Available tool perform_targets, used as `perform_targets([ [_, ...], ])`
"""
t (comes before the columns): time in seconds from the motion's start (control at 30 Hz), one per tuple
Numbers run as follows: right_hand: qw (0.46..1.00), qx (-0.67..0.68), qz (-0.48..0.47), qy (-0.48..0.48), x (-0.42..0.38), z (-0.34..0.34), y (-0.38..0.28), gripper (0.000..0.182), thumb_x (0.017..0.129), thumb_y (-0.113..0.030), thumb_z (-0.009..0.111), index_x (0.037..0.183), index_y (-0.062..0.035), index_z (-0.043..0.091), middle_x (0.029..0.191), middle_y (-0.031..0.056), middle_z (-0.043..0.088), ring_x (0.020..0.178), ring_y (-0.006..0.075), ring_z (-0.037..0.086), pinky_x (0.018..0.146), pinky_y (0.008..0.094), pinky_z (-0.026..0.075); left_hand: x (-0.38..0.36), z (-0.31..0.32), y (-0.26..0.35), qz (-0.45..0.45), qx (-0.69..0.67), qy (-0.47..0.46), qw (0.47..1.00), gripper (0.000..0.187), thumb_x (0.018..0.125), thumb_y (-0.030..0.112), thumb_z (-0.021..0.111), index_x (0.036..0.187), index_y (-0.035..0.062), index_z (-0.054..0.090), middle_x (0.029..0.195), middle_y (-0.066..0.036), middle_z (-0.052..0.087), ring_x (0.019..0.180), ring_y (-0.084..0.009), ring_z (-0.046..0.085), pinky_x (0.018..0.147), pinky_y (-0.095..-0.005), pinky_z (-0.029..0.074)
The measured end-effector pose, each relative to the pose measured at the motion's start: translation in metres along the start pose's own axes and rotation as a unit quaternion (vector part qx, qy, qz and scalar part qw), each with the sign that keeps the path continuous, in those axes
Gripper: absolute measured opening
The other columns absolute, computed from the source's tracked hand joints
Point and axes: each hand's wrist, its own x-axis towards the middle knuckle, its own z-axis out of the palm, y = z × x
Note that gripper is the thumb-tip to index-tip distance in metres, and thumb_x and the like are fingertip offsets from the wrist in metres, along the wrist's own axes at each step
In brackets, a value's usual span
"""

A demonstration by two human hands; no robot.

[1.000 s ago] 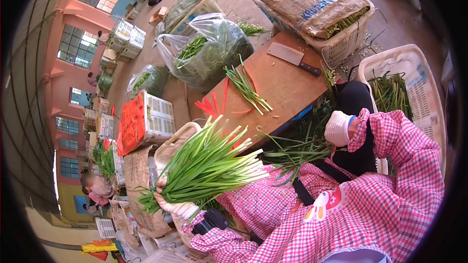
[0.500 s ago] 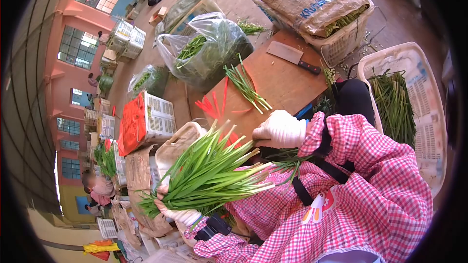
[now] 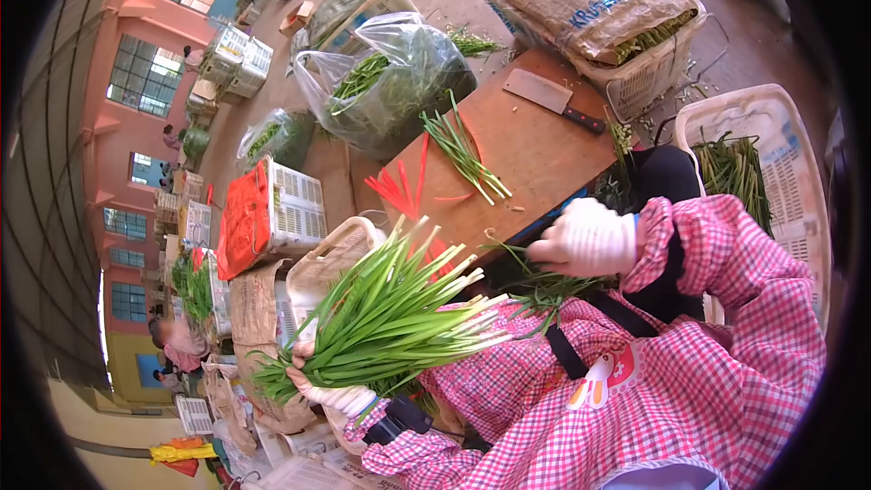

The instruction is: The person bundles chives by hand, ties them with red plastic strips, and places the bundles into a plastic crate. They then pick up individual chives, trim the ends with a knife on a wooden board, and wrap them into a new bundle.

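Observation:
A large bunch of green stalks (image 3: pixel 381 322) with pale ends is held in my left hand (image 3: pixel 322 381), whose gloved fingers wrap round its leafy end. My right hand (image 3: pixel 590 240), in a white glove, is off the bunch, above some loose greens (image 3: pixel 544 295) near my lap. Its fingers are curled; whether they hold a thin stalk is hidden. On the wooden board (image 3: pixel 531 159) lie a small bundle of green stalks (image 3: pixel 465 154), red strips (image 3: pixel 406 183) and a cleaver (image 3: pixel 552 97) with a dark handle.
A clear plastic bag of greens (image 3: pixel 386 82) sits beyond the board. A sack-covered crate (image 3: pixel 653 82) is at the back right, a white basket of stalks (image 3: pixel 785 154) at the right. A crate with red cloth (image 3: pixel 298 209) stands left. People (image 3: pixel 184 345) are at the far left.
My right hand has moved right, away from the bunch's pale ends. My left hand keeps its hold on the bunch. The view has shifted slightly.

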Motion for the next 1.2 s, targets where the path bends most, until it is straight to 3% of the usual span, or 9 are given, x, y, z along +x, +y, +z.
perform_targets([
  [0.27, 0.996, 0.058, 0.018, 0.063, 0.052, 0.031, -0.036, 0.02, 0.08, -0.025, 0.063, 0.09, -0.0109, 0.054, 0.062, 0.0105, 0.059, 0.056, 0.0318, 0.061, 0.049, 0.0437, 0.048, -0.011, 0.01, -0.02, 0.07, 0.223, 0.012, 0.972, 0.014, 0.089, 0.018, 0.063, 0.092, 0.0055, 0.058, 0.091, -0.001, 0.06, 0.091, -0.0116, 0.056, 0.089, -0.031, 0.045],
  [0.43, 0.966, 0.194, -0.039, 0.166, 0.043, 0.043, -0.032, 0.016, 0.08, -0.025, 0.064, 0.093, -0.015, 0.064, 0.069, 0.0077, 0.062, 0.06, 0.0301, 0.062, 0.055, 0.0368, 0.05, -0.015, 0.017, -0.029, 0.003, 0.038, -0.04, 0.998, 0.015, 0.089, 0.018, 0.062, 0.083, 0.0108, 0.05, 0.082, 0.003, 0.051, 0.082, -0.0088, 0.05, 0.088, -0.0301, 0.043],
  [0.63, 0.893, 0.433, 0.044, 0.111, 0.027, 0.026, -0.04, 0.013, 0.083, -0.018, 0.064, 0.091, -0.0084, 0.067, 0.077, 0.011, 0.066, 0.064, 0.0246, 0.064, 0.062, 0.0328, 0.051, -0.013, 0.012, -0.039, 0.098, 0.182, -0.035, 0.978, 0.016, 0.091, 0.023, 0.058, 0.084, 0.0137, 0.048, 0.084, 0.004, 0.047, 0.082, -0.0099, 0.047, 0.093, -0.0358, 0.039],
  [0.7, 0.811, 0.58, 0.057, -0.051, 0.017, 0.024, -0.034, 0.017, 0.085, -0.018, 0.063, 0.093, -0.0037, 0.065, 0.077, 0.0082, 0.066, 0.067, 0.0165, 0.063, 0.065, 0.0321, 0.051, -0.011, 0.008, -0.033, 0.107, 0.217, -0.061, 0.968, 0.016, 0.091, 0.025, 0.058, 0.085, 0.0139, 0.048, 0.085, 0.004, 0.048, 0.083, -0.0107, 0.048, 0.094, -0.0377, 0.038],
  [0.83, 0.882, 0.448, 0.037, -0.14, -0.019, 0.018, 0.005, 0.024, 0.086, -0.025, 0.06, 0.094, -0.0028, 0.063, 0.078, 0.0121, 0.066, 0.07, 0.0242, 0.063, 0.067, 0.0368, 0.049, -0.007, 0.005, -0.013, 0.094, 0.238, -0.073, 0.964, 0.018, 0.091, 0.028, 0.058, 0.086, 0.0131, 0.05, 0.085, 0.003, 0.051, 0.086, -0.0122, 0.05, 0.094, -0.0397, 0.038],
  [0.9, 0.951, 0.107, 0.049, -0.287, -0.033, 0.012, 0.024, 0.028, 0.08, -0.031, 0.06, 0.091, -0.0065, 0.067, 0.082, 0.0143, 0.067, 0.078, 0.0339, 0.064, 0.069, 0.0412, 0.052, -0.007, 0.004, -0.003, 0.12, 0.276, -0.055, 0.952, 0.017, 0.091, 0.027, 0.058, 0.086, 0.0123, 0.051, 0.083, 0.003, 0.051, 0.084, -0.0126, 0.051, 0.092, -0.0403, 0.04],
  [0.97, 0.892, -0.116, 0.08, -0.43, -0.039, 0.004, 0.031, 0.027, 0.075, -0.032, 0.063, 0.088, -0.0091, 0.069, 0.077, 0.0138, 0.067, 0.077, 0.0324, 0.066, 0.07, 0.0426, 0.054, -0.008, 0.011, -0.006, 0.125, 0.295, -0.049, 0.946, 0.018, 0.091, 0.027, 0.058, 0.086, 0.0111, 0.053, 0.083, 0.002, 0.052, 0.083, -0.0135, 0.052, 0.088, -0.0402, 0.043],
  [1.07, 0.969, 0.044, 0.097, -0.222, -0.033, -0.01, 0.02, 0.026, 0.078, -0.033, 0.062, 0.09, -0.0118, 0.069, 0.079, 0.0135, 0.067, 0.075, 0.0335, 0.065, 0.069, 0.0425, 0.053, -0.011, 0.014, -0.006, 0.105, 0.194, -0.019, 0.975, 0.025, 0.087, 0.028, 0.062, 0.081, 0.017, 0.041, 0.08, 0.004, 0.044, 0.08, -0.0111, 0.048, 0.1, -0.0448, 0.036],
  [1.2, 0.959, 0.268, 0.08, -0.05, 0.004, -0.001, -0.006, 0.026, 0.082, -0.032, 0.061, 0.096, -0.0118, 0.067, 0.082, 0.0132, 0.067, 0.076, 0.0335, 0.065, 0.07, 0.041, 0.051, -0.01, 0.025, -0.025, 0.085, 0.263, -0.075, 0.958, 0.02, 0.09, 0.027, 0.058, 0.083, 0.0113, 0.049, 0.079, 0.003, 0.045, 0.079, -0.0133, 0.048, 0.085, -0.0358, 0.041],
])
